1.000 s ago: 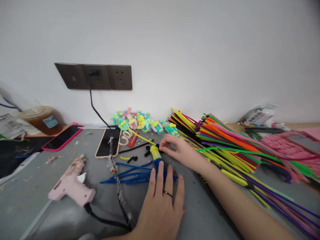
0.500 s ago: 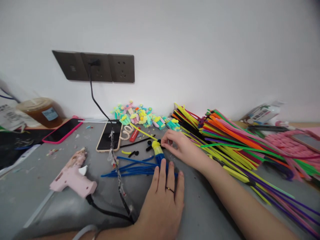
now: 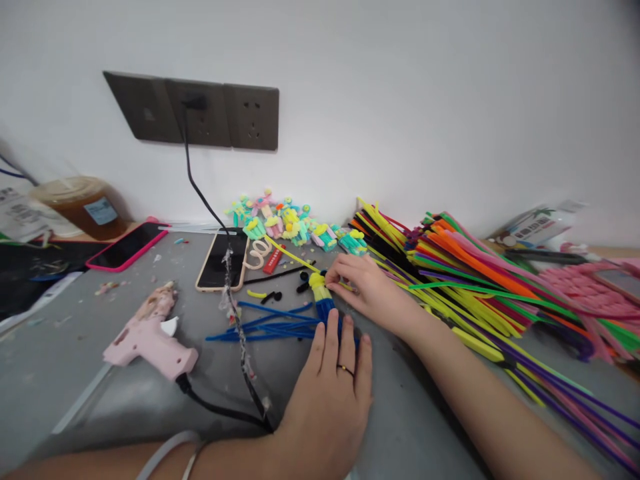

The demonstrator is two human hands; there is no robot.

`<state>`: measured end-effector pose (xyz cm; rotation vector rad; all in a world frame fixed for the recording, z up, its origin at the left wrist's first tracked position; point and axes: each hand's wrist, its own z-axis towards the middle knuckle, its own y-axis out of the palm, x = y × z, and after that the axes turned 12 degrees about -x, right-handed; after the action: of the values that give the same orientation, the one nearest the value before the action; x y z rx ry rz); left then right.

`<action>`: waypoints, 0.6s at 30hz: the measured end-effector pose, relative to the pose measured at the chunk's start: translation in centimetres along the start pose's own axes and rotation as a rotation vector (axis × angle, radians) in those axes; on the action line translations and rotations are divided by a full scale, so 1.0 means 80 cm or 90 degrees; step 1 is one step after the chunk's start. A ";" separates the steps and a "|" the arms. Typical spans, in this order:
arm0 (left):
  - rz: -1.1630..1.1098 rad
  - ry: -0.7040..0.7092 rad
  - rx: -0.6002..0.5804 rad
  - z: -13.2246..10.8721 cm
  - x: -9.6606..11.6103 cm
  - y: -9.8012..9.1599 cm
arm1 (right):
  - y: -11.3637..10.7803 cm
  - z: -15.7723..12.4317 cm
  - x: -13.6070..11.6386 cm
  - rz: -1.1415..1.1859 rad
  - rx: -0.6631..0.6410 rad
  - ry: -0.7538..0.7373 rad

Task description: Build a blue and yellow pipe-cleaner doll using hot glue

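Observation:
A small yellow and blue pipe-cleaner figure point(image 3: 321, 293) lies on the grey table. My left hand point(image 3: 330, 387) is flat with fingers stretched, its fingertips on the figure's blue lower end. Beside the yellow top, my right hand point(image 3: 363, 290) is closed in a pinch; whatever is between its fingertips is too small to name. One yellow pipe cleaner point(image 3: 290, 253) runs from the figure up to the left. Blue pipe cleaners point(image 3: 275, 327) lie left of my left hand, and small black coils point(image 3: 303, 282) sit by the figure's top.
A pink glue gun point(image 3: 153, 337) with a black cord point(image 3: 243, 347) lies left. Two phones point(image 3: 223, 260), a cup point(image 3: 83, 207) and small colourful figures point(image 3: 295, 223) stand or lie farther back. Bundled coloured pipe cleaners point(image 3: 465, 267) and a yellow tool point(image 3: 477, 345) are at the right.
The view has shifted slightly, so the table things appear higher and a little to the right. Both hands keep nearly the same places at the figure.

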<state>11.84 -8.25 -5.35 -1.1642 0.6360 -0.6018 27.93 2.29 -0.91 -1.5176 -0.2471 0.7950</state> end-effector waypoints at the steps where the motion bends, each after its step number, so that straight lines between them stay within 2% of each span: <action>1: 0.001 -0.002 -0.002 0.000 0.000 -0.001 | 0.000 0.000 0.000 0.005 0.000 0.001; 4: 0.000 -0.005 -0.013 0.001 0.000 -0.002 | -0.002 0.000 0.001 0.030 0.009 -0.002; 10: -0.006 -0.005 -0.002 0.001 0.001 -0.002 | -0.005 0.001 0.000 0.090 0.085 -0.011; 18: 0.003 -0.004 -0.001 0.001 0.000 -0.003 | -0.001 0.002 -0.001 0.114 0.018 0.027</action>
<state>11.85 -8.27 -5.13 -1.1659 0.6344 -0.5935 27.78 2.38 -0.83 -1.5425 -0.0687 0.9026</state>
